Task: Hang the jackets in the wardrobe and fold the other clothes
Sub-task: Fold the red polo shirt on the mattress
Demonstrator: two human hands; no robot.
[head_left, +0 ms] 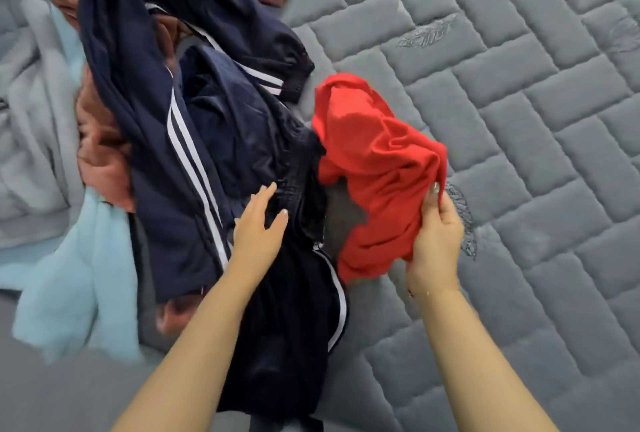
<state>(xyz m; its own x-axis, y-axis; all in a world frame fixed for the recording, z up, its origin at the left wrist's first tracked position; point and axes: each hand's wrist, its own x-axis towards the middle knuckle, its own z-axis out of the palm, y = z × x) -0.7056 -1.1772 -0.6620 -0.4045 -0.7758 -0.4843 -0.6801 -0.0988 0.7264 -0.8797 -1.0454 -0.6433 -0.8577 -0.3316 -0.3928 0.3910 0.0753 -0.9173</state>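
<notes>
Two bare forearms came in from the bottom edge. The left hand (258, 227) lay flat and open on the navy tracksuit (194, 141), its fingers spread near the gathered waistband, gripping nothing. The right hand (437, 234) was closed around a bunch of the red cloth (374, 172); the thumb pressed on the right edge of the fabric, and the rest of the cloth rose in a loose lump up and to the left, touching the navy pile.

The tracksuit, dark with white stripes, was spread crumpled from the bottom of the view up to the top left. One hem hung low between the forearms, and a cuffed end reached out toward the middle of the bed (519, 102).

Under and behind the navy pieces lay a rust garment (100, 154), which showed at the left side and again at the top edge. At the far left a light blue fleece (72, 286) and a grey blanket (31, 120) were heaped together, touching the pile.

The whole right part of the quilted grey bed was bare, from beside the red cloth to the frame edge.
</notes>
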